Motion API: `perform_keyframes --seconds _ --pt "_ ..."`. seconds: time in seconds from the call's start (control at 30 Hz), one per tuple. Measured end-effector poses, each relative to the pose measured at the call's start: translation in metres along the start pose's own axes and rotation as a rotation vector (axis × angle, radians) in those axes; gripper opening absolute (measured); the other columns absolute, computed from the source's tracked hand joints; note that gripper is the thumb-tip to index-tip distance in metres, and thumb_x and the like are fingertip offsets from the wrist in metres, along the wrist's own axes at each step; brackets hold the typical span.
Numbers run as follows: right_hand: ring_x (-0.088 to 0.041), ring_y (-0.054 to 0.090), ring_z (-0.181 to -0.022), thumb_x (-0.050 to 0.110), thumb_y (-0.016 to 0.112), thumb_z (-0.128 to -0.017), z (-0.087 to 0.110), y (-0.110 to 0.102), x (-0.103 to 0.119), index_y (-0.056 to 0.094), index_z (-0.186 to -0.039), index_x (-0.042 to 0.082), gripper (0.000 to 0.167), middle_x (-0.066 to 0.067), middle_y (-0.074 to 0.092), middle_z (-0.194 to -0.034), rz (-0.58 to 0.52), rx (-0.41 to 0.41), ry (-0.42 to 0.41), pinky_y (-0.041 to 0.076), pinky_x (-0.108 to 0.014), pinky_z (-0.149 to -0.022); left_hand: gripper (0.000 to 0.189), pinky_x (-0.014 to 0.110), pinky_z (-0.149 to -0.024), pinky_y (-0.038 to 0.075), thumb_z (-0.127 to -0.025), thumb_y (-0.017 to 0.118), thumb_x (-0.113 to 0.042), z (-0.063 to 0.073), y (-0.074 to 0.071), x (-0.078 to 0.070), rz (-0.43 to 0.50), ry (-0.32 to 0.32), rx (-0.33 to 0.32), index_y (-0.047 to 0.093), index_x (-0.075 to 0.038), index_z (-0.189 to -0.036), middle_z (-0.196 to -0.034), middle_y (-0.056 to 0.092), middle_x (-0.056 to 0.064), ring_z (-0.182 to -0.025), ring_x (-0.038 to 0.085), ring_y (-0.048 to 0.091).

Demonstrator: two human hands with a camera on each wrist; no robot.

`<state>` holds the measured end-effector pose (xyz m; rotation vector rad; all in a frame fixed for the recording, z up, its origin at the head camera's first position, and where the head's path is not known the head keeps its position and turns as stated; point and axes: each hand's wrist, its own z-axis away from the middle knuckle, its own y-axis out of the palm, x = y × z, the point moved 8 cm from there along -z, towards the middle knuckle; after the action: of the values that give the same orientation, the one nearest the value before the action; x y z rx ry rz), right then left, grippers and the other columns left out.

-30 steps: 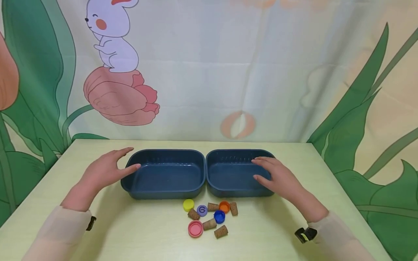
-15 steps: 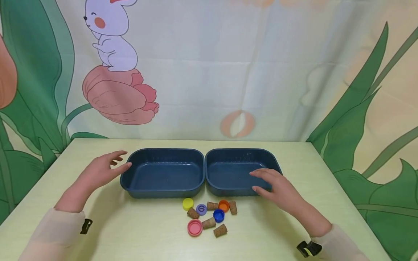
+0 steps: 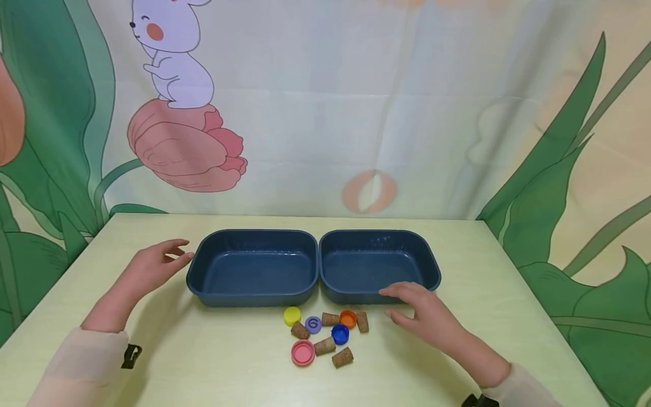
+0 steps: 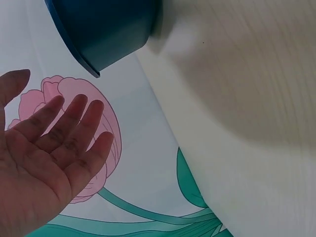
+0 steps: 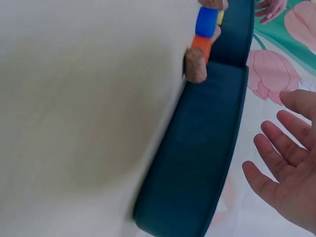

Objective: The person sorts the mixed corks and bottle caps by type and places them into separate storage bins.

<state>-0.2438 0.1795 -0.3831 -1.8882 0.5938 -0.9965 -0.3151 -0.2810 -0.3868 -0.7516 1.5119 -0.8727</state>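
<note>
My left hand (image 3: 150,267) hovers just left of the left blue bin (image 3: 254,301), its fingers loosely bent and holding nothing. Over the front right edge of the right blue bin (image 3: 351,297) hangs my right hand (image 3: 424,316), fingers relaxed, also without anything in it. In front of the bins lies a loose group of corks and plastic caps. Among the corks are one at the front (image 3: 343,357) and an upright-looking one (image 3: 362,322) at the right. The caps include a yellow cap (image 3: 292,316), a purple cap (image 3: 313,324), an orange cap (image 3: 348,319), a blue cap (image 3: 340,334) and a pink cap (image 3: 303,353).
Both bins stand side by side on a pale wooden table (image 3: 229,362), and their visible floors are bare. Behind the table's back edge hangs a printed curtain (image 3: 305,113) with a rabbit and flowers.
My right hand has come toward me, from above the right bin to its front edge. The left hand has drawn a little to the left, away from the left bin. Corks and caps stay put.
</note>
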Motion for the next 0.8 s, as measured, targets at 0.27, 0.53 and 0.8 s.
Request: perform_keyframes --seconds 0.27,0.53,0.8 --pt "-0.031 0.068 -0.116 0.014 0.074 -0.093 0.000 0.018 -0.002 0.071 -0.124 0.006 0.032 -0.008 0.074 -0.122 -0.040 0.100 0.035 0.059 -0.047 -0.099 0.051 0.057 -0.090 0.057 -0.106 0.054 -0.028 0.001 0.001 0.010 0.026 -0.039 0.005 0.053 0.010 -0.139 -0.126 0.065 0.035 -0.115 0.051 0.063" --pt "-0.027 0.070 -0.108 0.017 0.075 -0.092 -0.002 0.030 -0.002 0.070 -0.125 0.005 0.035 -0.010 0.074 -0.121 -0.022 0.154 0.039 0.061 -0.040 -0.094 0.054 0.047 -0.086 0.061 -0.107 0.052 -0.030 -0.002 0.009 0.023 0.129 -0.107 0.075 0.051 0.013 -0.139 -0.122 0.068 0.034 -0.105 0.041 0.071" --pt "-0.027 0.070 -0.103 0.020 0.077 -0.091 -0.004 0.043 -0.006 0.069 -0.127 0.004 0.040 -0.011 0.074 -0.122 -0.004 0.226 0.102 0.061 -0.038 -0.089 0.054 0.039 -0.086 0.064 -0.108 0.050 -0.028 -0.005 0.021 0.033 0.270 -0.173 0.140 0.051 0.017 -0.138 -0.129 0.064 0.035 -0.104 0.033 0.074"
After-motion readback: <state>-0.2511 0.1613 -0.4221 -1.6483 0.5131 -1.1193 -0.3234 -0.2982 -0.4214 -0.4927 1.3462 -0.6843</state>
